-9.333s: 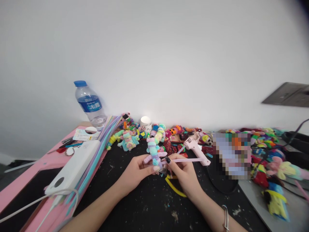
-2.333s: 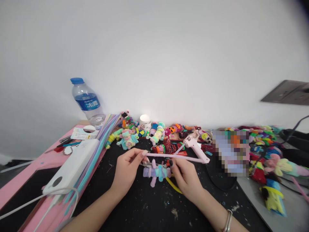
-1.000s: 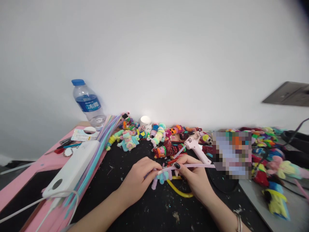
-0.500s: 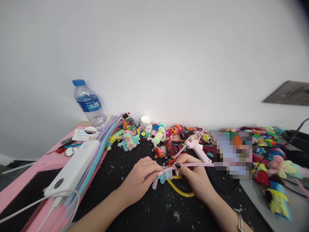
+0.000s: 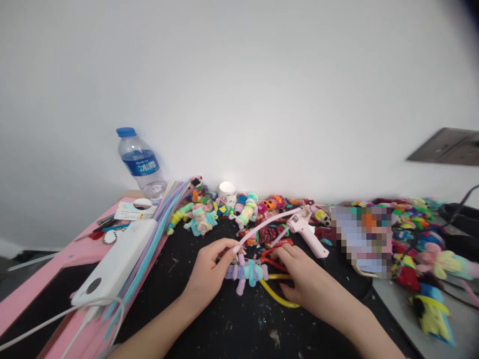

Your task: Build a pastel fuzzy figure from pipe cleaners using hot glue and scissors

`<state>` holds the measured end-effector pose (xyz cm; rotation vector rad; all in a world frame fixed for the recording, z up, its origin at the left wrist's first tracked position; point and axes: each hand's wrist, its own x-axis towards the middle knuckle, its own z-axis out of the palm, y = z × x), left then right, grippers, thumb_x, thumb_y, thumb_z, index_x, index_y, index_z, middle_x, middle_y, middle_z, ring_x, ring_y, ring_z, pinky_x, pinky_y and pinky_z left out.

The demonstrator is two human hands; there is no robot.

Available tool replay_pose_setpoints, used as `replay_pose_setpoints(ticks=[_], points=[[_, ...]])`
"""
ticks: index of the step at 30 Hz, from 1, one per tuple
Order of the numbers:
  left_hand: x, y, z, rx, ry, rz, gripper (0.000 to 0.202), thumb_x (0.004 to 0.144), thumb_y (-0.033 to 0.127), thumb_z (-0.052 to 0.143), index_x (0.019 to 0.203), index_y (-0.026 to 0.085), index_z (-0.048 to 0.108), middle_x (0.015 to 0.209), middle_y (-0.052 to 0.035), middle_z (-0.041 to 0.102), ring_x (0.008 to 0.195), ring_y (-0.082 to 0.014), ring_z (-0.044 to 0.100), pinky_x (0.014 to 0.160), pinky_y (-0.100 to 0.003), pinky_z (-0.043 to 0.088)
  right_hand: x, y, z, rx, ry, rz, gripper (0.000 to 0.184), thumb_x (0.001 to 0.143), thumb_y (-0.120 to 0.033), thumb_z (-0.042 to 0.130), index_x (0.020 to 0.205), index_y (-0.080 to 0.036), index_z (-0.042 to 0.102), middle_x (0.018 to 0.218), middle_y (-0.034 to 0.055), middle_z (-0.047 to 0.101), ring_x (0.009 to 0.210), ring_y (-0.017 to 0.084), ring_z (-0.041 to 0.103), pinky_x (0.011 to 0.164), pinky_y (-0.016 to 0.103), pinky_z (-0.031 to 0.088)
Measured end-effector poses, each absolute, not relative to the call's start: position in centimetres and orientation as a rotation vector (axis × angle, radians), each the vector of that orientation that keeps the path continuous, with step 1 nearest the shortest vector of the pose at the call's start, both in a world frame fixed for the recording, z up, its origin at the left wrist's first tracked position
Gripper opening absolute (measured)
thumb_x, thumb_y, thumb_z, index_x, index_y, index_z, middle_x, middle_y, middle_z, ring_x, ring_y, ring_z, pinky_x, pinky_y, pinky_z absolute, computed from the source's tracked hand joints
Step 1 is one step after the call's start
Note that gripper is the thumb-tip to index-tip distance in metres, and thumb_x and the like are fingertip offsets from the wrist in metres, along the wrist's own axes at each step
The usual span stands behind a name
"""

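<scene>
My left hand (image 5: 207, 271) is closed on a small pastel pipe-cleaner figure (image 5: 245, 273), purple, pink and teal, held just above the black table top (image 5: 224, 324). The same fingers pinch one end of a long pale pink pipe cleaner (image 5: 269, 223), which slants up to the right. My right hand (image 5: 305, 284) lies palm down beside the figure with its fingers stretched out. Its fingertips touch a red-handled tool (image 5: 271, 257) that I cannot name for certain. A yellow pipe cleaner (image 5: 277, 297) curves under the right hand.
A pink glue gun (image 5: 305, 232) lies behind my right hand. Several pipe-cleaner figures (image 5: 247, 207) line the wall, with more at the right (image 5: 430, 259). At the left are a water bottle (image 5: 140, 162), a white box (image 5: 116, 264) with a cable, and a pipe-cleaner bundle (image 5: 159, 224).
My right hand has let go of the pink pipe cleaner and moved onto the red tool. The pipe cleaner's free end has swung up. The figure now lies more level in my left hand.
</scene>
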<state>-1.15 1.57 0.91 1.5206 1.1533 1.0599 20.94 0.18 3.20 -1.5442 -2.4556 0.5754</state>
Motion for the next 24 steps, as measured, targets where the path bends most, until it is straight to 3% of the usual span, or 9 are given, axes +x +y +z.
replay_pose_setpoints(ticks=[2,7,13,24], points=[[-1.0,1.7,0.9,1.439,1.143,1.102,0.017,0.085,0.025,0.049,0.081,0.016,0.063,0.075,-0.0019,0.065,0.069,-0.0145,0.060,0.065,-0.023,0.047,20.6,0.0,3.1,-1.603,-2.508,0.506,0.040,0.060,-0.003,0.050,0.098,-0.015,0.053,0.103,0.0110,0.055,0.096,0.024,0.051,0.082,0.034,0.042],[-1.2,1.6,0.6,1.416,1.211,1.202,0.017,0.085,0.028,0.049,0.085,0.016,0.063,0.074,-0.0023,0.066,0.067,-0.0152,0.062,0.064,-0.024,0.050,19.6,0.0,3.0,-1.729,-2.509,0.517,0.029,0.060,-0.007,0.046,0.088,-0.014,0.053,0.087,0.0100,0.061,0.077,0.023,0.058,0.067,0.032,0.045],[-1.7,1.2,0.4,1.827,1.302,1.282,0.017,0.087,0.021,0.045,0.088,0.018,0.061,0.084,-0.0043,0.065,0.077,-0.0164,0.062,0.071,-0.026,0.049,17.6,-1.0,2.6,-1.586,-2.362,0.639,0.050,0.066,-0.008,0.046,0.114,-0.018,0.050,0.109,0.0091,0.061,0.091,0.022,0.061,0.077,0.031,0.047],[-2.0,0.9,-0.6,2.490,1.097,1.088,0.029,0.086,0.008,0.039,0.103,0.018,0.060,0.096,-0.0082,0.067,0.090,-0.0183,0.062,0.080,-0.030,0.047,16.3,-1.8,2.3,-1.493,-2.321,0.685,0.057,0.064,-0.006,0.045,0.120,-0.019,0.048,0.113,0.0092,0.060,0.092,0.022,0.062,0.077,0.033,0.050]])
